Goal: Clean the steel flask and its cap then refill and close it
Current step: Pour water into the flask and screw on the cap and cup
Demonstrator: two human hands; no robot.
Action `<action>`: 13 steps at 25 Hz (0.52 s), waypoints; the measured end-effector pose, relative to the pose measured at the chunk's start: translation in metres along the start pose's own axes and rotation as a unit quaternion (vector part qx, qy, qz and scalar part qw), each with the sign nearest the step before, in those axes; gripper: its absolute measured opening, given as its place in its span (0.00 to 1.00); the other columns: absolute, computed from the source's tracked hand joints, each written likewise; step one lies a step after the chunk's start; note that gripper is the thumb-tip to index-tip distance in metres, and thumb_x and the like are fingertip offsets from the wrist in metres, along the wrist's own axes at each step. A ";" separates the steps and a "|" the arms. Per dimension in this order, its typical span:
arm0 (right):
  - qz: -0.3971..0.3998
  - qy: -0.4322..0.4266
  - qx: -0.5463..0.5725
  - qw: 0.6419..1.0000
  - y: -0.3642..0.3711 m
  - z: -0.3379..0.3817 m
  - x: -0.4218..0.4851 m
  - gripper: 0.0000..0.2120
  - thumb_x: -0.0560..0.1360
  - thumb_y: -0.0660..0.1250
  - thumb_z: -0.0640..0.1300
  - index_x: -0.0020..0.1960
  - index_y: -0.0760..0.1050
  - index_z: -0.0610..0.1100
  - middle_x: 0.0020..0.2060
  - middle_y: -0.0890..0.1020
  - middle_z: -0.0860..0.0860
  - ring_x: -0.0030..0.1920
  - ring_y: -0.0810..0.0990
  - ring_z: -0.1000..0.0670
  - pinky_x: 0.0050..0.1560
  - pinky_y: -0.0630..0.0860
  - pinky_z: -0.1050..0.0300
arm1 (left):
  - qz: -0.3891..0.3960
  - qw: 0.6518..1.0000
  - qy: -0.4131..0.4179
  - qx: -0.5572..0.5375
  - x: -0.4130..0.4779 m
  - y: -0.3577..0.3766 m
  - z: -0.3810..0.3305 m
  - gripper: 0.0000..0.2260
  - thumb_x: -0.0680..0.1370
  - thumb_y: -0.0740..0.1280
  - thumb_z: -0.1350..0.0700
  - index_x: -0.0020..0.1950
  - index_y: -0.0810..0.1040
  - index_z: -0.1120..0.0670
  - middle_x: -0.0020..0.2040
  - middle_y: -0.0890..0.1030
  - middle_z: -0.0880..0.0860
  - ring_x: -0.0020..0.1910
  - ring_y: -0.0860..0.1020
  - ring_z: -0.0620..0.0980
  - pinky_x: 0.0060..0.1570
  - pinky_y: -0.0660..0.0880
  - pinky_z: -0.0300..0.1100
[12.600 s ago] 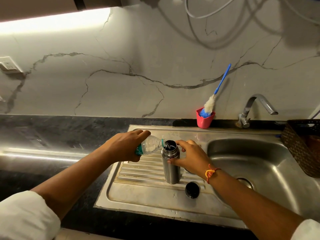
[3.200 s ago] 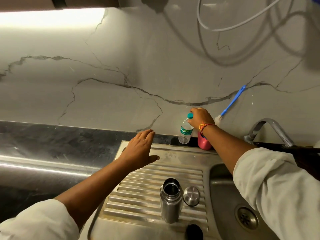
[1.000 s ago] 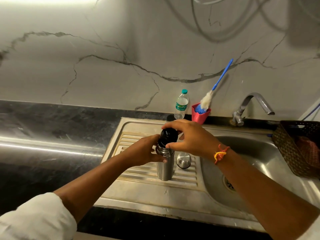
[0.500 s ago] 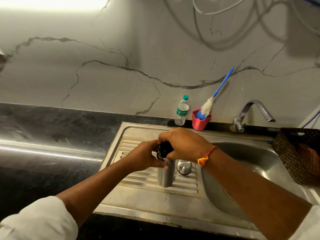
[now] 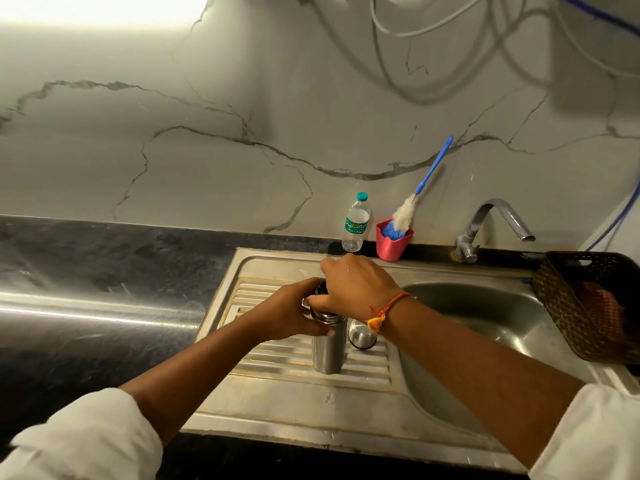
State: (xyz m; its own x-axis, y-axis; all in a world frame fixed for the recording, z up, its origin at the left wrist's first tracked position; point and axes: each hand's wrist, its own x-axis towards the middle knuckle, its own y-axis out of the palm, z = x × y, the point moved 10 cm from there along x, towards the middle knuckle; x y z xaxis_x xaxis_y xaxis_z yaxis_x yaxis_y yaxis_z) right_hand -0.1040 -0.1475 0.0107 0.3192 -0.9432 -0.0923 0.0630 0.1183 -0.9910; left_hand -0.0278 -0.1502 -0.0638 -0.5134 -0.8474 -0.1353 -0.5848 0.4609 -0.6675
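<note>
While the left hand (image 5: 291, 315) grips the flask (image 5: 327, 353) and the right hand (image 5: 358, 289) clasps its stopper (image 5: 321, 289), cross-threading could cause leaks.

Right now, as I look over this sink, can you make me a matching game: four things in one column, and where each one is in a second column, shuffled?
Things:
1. steel flask
2. water bottle
3. brush
4. steel cap

Places:
A. standing in the pink cup
B. resting on the drainboard, just right of the steel flask
C. upright, gripped by the left hand, right hand on its black stopper
D. capped, by the wall, beside the pink cup

Pairs: 1-C, 2-D, 3-A, 4-B
</note>
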 end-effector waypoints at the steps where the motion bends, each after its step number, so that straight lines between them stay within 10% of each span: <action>1: 0.008 -0.004 0.000 1.000 0.002 -0.001 0.000 0.28 0.75 0.63 0.66 0.63 0.73 0.45 0.48 0.80 0.47 0.44 0.76 0.49 0.44 0.75 0.56 | 0.010 1.000 -0.001 -0.012 0.001 0.002 -0.002 0.30 0.72 0.79 0.55 0.71 0.72 0.48 0.61 0.80 0.44 0.57 0.79 0.44 0.56 0.75 0.34; 13: 0.086 -0.185 -0.023 0.979 0.004 0.017 -0.006 0.23 0.74 0.74 0.45 0.67 0.73 0.51 0.58 0.81 0.50 0.57 0.79 0.48 0.58 0.74 0.55 | -0.003 0.995 -0.042 -0.088 0.005 0.000 0.008 0.28 0.69 0.81 0.57 0.64 0.75 0.44 0.57 0.82 0.42 0.56 0.80 0.44 0.51 0.77 0.31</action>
State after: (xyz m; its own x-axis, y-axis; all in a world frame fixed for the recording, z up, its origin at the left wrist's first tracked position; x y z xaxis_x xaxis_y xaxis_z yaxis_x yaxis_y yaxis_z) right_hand -0.0898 -0.1367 0.0093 0.6421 -0.7330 -0.2245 -0.0612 0.2429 -0.9681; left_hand -0.0255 -0.1569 -0.0699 -0.4603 -0.8655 -0.1975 -0.6915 0.4891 -0.5316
